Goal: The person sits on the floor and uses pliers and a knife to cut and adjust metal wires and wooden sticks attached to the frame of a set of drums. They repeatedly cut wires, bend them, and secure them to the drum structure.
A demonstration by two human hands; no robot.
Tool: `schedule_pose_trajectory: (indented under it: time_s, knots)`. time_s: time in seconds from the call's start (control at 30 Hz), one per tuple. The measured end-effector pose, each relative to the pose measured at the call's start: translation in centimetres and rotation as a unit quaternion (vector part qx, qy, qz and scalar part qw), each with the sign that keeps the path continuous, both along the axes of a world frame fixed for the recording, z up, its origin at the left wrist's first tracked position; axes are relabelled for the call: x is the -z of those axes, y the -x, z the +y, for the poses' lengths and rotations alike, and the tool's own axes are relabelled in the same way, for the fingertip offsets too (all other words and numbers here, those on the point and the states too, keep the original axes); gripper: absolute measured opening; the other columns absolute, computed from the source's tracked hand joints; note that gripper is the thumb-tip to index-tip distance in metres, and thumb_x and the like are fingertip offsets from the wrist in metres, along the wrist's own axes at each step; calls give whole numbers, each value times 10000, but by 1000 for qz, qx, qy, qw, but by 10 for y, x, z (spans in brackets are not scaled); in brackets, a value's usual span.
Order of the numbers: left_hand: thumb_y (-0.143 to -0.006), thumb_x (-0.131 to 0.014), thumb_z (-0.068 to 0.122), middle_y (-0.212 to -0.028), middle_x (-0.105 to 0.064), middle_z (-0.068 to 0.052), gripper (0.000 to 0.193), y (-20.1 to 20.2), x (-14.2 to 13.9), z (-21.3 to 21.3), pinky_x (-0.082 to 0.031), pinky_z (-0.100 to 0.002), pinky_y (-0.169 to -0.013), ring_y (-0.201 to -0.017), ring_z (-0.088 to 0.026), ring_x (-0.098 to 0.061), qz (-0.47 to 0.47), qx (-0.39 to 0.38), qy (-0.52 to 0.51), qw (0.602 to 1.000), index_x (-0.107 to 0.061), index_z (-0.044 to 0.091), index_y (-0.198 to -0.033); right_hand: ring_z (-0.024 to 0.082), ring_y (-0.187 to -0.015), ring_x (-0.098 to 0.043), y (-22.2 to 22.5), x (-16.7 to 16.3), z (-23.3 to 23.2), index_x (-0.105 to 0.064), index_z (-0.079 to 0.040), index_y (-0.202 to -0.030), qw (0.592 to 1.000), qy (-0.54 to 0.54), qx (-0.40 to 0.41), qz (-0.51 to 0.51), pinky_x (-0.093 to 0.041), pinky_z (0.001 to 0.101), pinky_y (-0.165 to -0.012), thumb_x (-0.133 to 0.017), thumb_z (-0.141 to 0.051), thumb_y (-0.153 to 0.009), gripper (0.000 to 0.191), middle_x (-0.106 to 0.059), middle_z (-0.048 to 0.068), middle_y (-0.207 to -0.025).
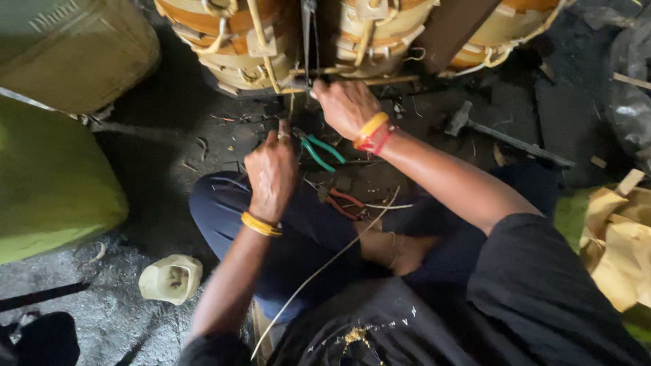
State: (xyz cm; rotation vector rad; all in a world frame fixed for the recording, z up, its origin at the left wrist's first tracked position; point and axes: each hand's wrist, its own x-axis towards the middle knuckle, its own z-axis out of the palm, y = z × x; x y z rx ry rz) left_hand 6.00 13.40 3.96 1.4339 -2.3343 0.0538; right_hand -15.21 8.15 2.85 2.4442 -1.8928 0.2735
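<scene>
I sit cross-legged on a dark floor facing large wound coils (230,41) wrapped in yellowish tape. My right hand (346,105) reaches to the base of the coils and pinches a thin strip or wire there. My left hand (271,173) is closed around a pair of green-handled pliers (322,152), whose handles stick out to the right. A second pair with red handles (342,202) lies on the floor by my knee. A long pale wire (325,268) runs across my lap.
A hammer (502,135) lies on the floor to the right. Yellow-green drums (54,176) stand at the left. A small pale plastic container (171,278) rests near my left knee. Crumpled yellow paper (620,237) sits at the right edge.
</scene>
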Motion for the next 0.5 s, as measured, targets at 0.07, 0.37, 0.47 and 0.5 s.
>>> schedule_pose_trajectory:
  time_s: [0.07,0.37,0.47,0.5]
  knots:
    - [-938,-610,90,-824,-642,-70,301,0,-5,2,-522,-320,-568,-692,-203,-677,-89,37,70,993,-673,-33,-1206,293,-547,-690,-4,4,-1,-667,1,-1126,999,34,6,31,-534,428,-483,-546,-90,-948,234,-701,155,-654]
    - [-900,-609,141,-845,-579,-29,151,-16,-21,4,-509,-295,-639,-776,-161,-629,-240,96,129,958,-618,18,-986,269,-562,-669,-12,-21,-6,-736,-55,-1013,996,-79,-32,-11,-542,417,-527,-564,-77,-970,178,-691,156,-694]
    - [-888,-604,158,-824,-580,-29,289,-18,-21,2,-513,-293,-622,-766,-163,-636,-210,86,143,963,-641,-31,-1104,236,-511,-668,-10,-28,-3,-728,3,-1039,996,-24,-21,79,-544,383,-452,-559,-53,-1006,181,-697,123,-641]
    - [-883,-604,165,-823,-583,-38,325,-19,-20,3,-517,-298,-619,-762,-170,-640,-200,86,131,967,-641,-47,-1127,217,-487,-668,-13,-27,0,-719,38,-1055,993,19,-15,114,-545,364,-420,-553,-38,-1025,185,-701,100,-613]
